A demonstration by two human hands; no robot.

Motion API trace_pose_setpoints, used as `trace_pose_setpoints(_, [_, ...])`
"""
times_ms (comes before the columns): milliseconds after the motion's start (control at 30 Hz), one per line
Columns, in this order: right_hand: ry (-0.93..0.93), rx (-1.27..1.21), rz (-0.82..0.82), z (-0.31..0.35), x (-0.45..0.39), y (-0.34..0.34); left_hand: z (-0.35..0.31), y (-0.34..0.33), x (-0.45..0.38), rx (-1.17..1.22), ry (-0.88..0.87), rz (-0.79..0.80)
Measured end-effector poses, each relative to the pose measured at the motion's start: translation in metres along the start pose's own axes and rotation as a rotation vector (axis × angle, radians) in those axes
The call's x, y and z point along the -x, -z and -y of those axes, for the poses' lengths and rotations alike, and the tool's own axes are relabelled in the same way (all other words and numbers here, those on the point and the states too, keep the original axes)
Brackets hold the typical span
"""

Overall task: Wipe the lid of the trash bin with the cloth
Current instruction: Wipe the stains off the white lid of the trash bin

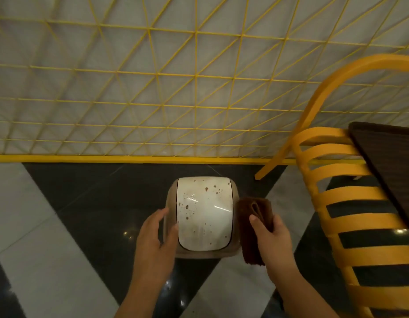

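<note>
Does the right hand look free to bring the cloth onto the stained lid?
Probably yes: the right hand holds the cloth just beside the lid, with nothing between; the left hand touches only the opposite edge.

chair [350, 203]: cut off at the right and lower edges
cloth [254, 228]: right part hidden behind right hand [271, 237]

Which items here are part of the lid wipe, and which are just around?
In the job:
- lid, white, brown spots
- bin
- cloth, brown, folded, held by right hand
- left hand, on the bin's left edge

Just around:
- chair, yellow, slatted
- dark table
- yellow grid fence
- floor
</note>
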State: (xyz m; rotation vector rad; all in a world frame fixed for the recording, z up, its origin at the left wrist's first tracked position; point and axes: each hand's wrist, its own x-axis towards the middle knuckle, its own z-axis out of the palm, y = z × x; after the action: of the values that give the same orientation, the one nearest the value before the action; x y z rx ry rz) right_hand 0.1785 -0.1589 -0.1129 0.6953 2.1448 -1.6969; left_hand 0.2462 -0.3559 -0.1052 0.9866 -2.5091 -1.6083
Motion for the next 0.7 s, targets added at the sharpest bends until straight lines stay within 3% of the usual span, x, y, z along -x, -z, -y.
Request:
trace_pose_setpoints(100, [0.073,0.109,-0.032,-0.016,-0.002,0.001,0.010,-0.002,-0.015,-0.036,-0.065,0.019])
trace_pose_setpoints(267, [0.158,0.254,-0.082,-0.040,-0.006,-0.003,0.036,-0.001,-0.033,0.006,0.127,0.078])
trace_pose_setpoints(333, [0.206,0.309,-0.099,-0.043,-0.008,-0.005,0.039,-0.003,-0.035,0.008,0.118,0.136])
trace_pose_setpoints(467, [0.327,0.390,-0.120,-0.045,-0.009,-0.011,0.032,-0.010,-0.032,-0.024,-0.132,0.194])
trace_pose_setpoints(600, [0.392,0.448,-0.135,-0.047,-0.008,-0.012,0.035,-0.024,-0.032,-0.412,-0.468,0.220])
trace_pose_setpoints(700, [0.431,0.490,-0.136,-0.050,-0.007,-0.010,0.034,-0.031,-0.039,-0.638,-0.553,0.241])
